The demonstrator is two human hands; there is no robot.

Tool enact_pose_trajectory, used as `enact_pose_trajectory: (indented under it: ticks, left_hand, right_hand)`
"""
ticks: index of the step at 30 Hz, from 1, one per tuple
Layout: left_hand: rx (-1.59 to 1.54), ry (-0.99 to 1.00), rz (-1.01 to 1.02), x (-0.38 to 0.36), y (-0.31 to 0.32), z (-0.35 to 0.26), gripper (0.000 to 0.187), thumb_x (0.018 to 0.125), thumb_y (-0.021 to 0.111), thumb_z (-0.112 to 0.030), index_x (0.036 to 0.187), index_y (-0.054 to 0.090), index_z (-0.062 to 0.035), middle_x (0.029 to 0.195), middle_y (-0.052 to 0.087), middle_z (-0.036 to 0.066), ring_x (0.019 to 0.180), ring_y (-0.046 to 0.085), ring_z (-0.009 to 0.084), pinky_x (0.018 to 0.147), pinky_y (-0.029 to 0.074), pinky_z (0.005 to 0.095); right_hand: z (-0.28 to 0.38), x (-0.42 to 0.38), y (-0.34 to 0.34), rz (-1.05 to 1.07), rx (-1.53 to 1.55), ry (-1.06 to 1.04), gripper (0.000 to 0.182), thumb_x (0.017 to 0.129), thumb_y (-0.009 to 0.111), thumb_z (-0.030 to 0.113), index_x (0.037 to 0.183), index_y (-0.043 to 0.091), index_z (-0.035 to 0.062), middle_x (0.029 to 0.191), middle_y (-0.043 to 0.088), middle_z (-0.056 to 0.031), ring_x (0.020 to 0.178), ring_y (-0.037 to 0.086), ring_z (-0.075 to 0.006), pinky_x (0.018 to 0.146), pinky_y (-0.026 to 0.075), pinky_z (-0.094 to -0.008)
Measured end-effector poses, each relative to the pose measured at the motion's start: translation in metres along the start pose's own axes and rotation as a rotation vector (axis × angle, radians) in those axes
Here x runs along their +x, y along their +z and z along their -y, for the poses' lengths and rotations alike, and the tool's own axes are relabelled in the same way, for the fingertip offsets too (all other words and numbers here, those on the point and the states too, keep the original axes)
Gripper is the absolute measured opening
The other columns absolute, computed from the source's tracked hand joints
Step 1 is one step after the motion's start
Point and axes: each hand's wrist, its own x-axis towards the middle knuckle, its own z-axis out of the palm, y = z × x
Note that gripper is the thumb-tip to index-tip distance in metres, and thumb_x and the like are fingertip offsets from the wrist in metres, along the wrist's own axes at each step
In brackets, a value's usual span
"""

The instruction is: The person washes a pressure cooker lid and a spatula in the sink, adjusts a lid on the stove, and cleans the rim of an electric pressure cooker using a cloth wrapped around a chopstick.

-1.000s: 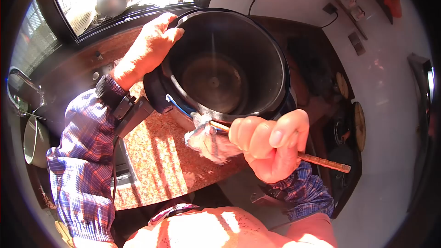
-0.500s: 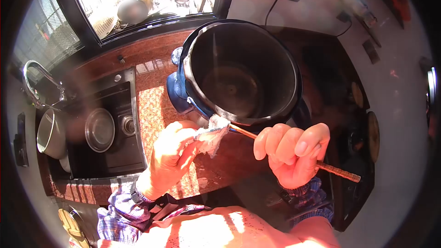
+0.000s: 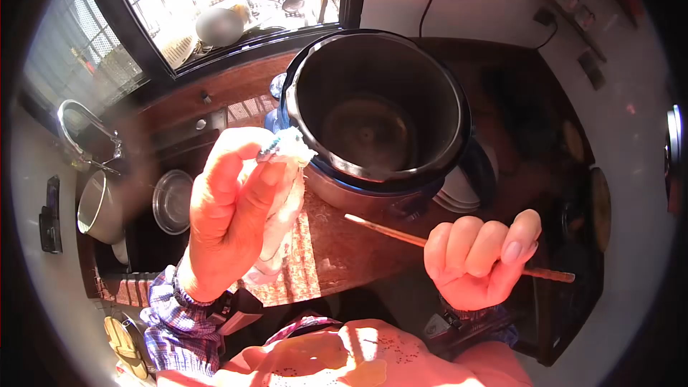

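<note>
In the head view, my left hand (image 3: 233, 204) is raised left of the stick's tip, pinching a crumpled whitish cloth (image 3: 283, 226) with bluish marks at its top. The cloth hangs down beside the palm. My right hand (image 3: 484, 258) is closed round a thin brown stick (image 3: 390, 230), whose pale tip points left and whose other end sticks out to the right. Beyond both hands stands a large dark pot (image 3: 373, 111) in a blue body, open at the top; its inside looks bare.
At the left is a dark sink with a metal bowl (image 3: 173, 201), a curved tap (image 3: 86, 129) and a pale pot (image 3: 100, 208). A window opening with dishes (image 3: 219, 26) is behind. White plates (image 3: 466, 183) sit right of the large pot, on the reddish counter (image 3: 351, 265).
My left hand has moved up and left with the cloth, away from the stick. The stick's tip now shows free of the cloth. My right hand has shifted slightly down and right.
</note>
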Motion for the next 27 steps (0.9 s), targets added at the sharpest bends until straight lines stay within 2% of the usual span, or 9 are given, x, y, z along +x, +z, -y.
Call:
enact_pose_trajectory:
  ticks: [5,9,12,14,16,18,19,23,27]
  left_hand:
    - [-0.164,-0.14,-0.1,-0.002,0.003,-0.018,0.03,0.097,0.058,-0.008,0.127,0.054,-0.007,0.115,0.058,-0.001,0.1,0.052,0.0074,0.089,0.042,0.0244]
    - [-0.189,-0.059,-0.029,0.011,0.0,-0.036,0.018,0.099,0.053,-0.006,0.116,0.052,-0.0008,0.108,0.055,0.006,0.083,0.051,0.0075,0.071,0.041,0.0226]
    - [-0.236,-0.134,0.04,-0.003,0.005,-0.056,0.031,0.093,0.064,-0.017,0.117,0.054,-0.0018,0.104,0.057,0.008,0.091,0.057,0.0156,0.079,0.048,0.0309]
    - [-0.36,-0.058,0.274,0.002,0.005,-0.053,0.027,0.092,0.066,-0.018,0.108,0.055,0.0013,0.099,0.063,0.017,0.079,0.063,0.0216,0.067,0.052,0.0328]
    - [-0.443,-0.001,0.501,0.003,0.001,-0.041,0.021,0.093,0.063,-0.011,0.106,0.058,0.0043,0.098,0.067,0.024,0.08,0.068,0.0303,0.069,0.055,0.0353]
    - [-0.688,-0.187,0.37,-0.021,0.018,-0.039,0.015,0.093,0.061,-0.001,0.106,0.062,0.0053,0.099,0.068,0.025,0.084,0.07,0.0341,0.074,0.056,0.0375]
    - [-0.553,-0.121,0.518,-0.014,0.015,-0.03,0.02,0.093,0.059,0.002,0.112,0.06,0.005,0.101,0.068,0.024,0.088,0.07,0.0345,0.077,0.055,0.0364]
    - [-0.447,-0.239,0.508,-0.03,0.024,0.007,0.029,0.089,0.059,0.011,0.118,0.055,0.0045,0.11,0.065,0.021,0.099,0.067,0.0321,0.088,0.052,0.0355]
    - [-0.241,-0.014,0.467,-0.029,0.028,0.038,0.034,0.084,0.064,0.013,0.114,0.055,0.001,0.103,0.065,0.018,0.093,0.067,0.0324,0.081,0.053,0.0362]
  right_hand:
    - [-0.031,-0.02,0.001,0.017,0.061,0.093,0.02,0.105,0.038,0.032,0.103,0.043,0.0123,0.065,0.041,-0.0005,0.058,0.039,-0.0167,0.058,0.044,-0.0369]
    - [-0.041,-0.02,0.004,-0.073,0.09,0.058,0.019,0.105,0.039,0.032,0.104,0.044,0.0128,0.065,0.041,-0.0006,0.058,0.039,-0.0168,0.059,0.044,-0.0379]
    - [-0.036,-0.022,0.005,-0.066,-0.012,-0.108,0.02,0.104,0.04,0.032,0.102,0.043,0.013,0.067,0.041,-0.0012,0.058,0.038,-0.0167,0.059,0.042,-0.0373]
    - [-0.029,-0.023,0.001,-0.017,-0.077,-0.278,0.021,0.105,0.037,0.031,0.101,0.042,0.0117,0.066,0.041,-0.0019,0.057,0.035,-0.017,0.057,0.04,-0.0363]
    - [-0.008,-0.026,0.003,-0.021,-0.193,-0.349,0.021,0.106,0.037,0.029,0.099,0.043,0.0107,0.065,0.041,-0.0023,0.056,0.034,-0.0167,0.055,0.035,-0.0338]
    - [0.008,-0.025,0.0,-0.038,-0.297,-0.374,0.018,0.105,0.04,0.026,0.096,0.043,0.0104,0.061,0.04,-0.0018,0.052,0.03,-0.0151,0.052,0.029,-0.0312]
    - [0.014,-0.025,-0.005,-0.01,-0.407,-0.374,0.017,0.105,0.041,0.026,0.096,0.043,0.0108,0.059,0.038,-0.0009,0.051,0.029,-0.014,0.052,0.029,-0.0316]
    - [0.006,-0.008,-0.035,0.049,-0.513,-0.244,0.018,0.105,0.041,0.03,0.1,0.041,0.0126,0.058,0.033,0.0022,0.051,0.028,-0.0121,0.051,0.028,-0.03]
    - [0.019,0.018,-0.042,0.06,-0.439,-0.161,0.017,0.107,0.035,0.027,0.101,0.039,0.0124,0.055,0.031,0.0034,0.046,0.024,-0.011,0.046,0.026,-0.0287]
